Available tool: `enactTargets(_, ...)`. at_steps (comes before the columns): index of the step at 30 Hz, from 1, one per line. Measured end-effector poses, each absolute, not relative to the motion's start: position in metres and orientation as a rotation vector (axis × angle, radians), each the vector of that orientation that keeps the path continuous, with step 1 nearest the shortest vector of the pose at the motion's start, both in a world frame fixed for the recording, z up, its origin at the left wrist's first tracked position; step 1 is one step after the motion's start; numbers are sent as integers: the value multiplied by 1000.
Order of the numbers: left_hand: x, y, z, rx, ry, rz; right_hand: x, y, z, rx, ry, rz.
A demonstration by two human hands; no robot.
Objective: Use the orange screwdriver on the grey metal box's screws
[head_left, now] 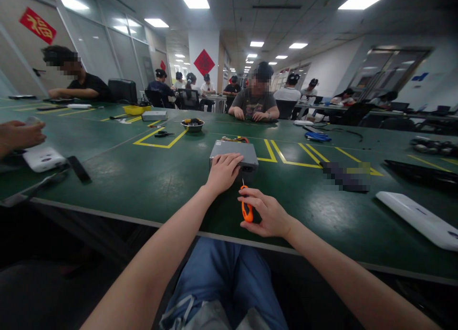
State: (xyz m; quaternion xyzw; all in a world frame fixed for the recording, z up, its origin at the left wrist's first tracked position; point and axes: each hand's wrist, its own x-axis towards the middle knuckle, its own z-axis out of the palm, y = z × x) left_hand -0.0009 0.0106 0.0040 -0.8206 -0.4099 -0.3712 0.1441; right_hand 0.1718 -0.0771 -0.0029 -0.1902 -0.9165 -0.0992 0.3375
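- Here's the left hand (223,172), open and palm down on a grey metal box (233,149), fingers lying over its near edge, resting there rather than gripping!
- The right hand (268,213) is curled around an orange screwdriver (246,208), thumb and fingers firmly on the handle, thin metal tip pointing up toward the box and just short of it.
- The box sits on a green workbench (118,187), close to the bench's near edge, with coloured wires (234,139) showing at its far end.
- Beyond it, a steel bowl (192,125) holds small dark bits, beside a yellow taped outline (161,140).
- Off to the right, a blue tool (317,137) and a long white case (417,219) lie on the bench.
- At the far left, a neighbour's hand (19,135) hovers just beside a white case (43,159).
- Straight across, a co-worker (255,96) sits with both hands on the bench.
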Motion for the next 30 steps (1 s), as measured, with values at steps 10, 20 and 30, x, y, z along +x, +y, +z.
enactTargets(10,-1,11,5,-2376,-1204,-1070,172,-77,-4,-466,-2310,-366)
enactTargets(20,0,10,5,-2365,-1200,-1078,171,-79,-2,-461,-2385,-424)
enactTargets(30,-1,11,4,-2352,-1178,-1098,171,-80,2,-491,-2489,-374)
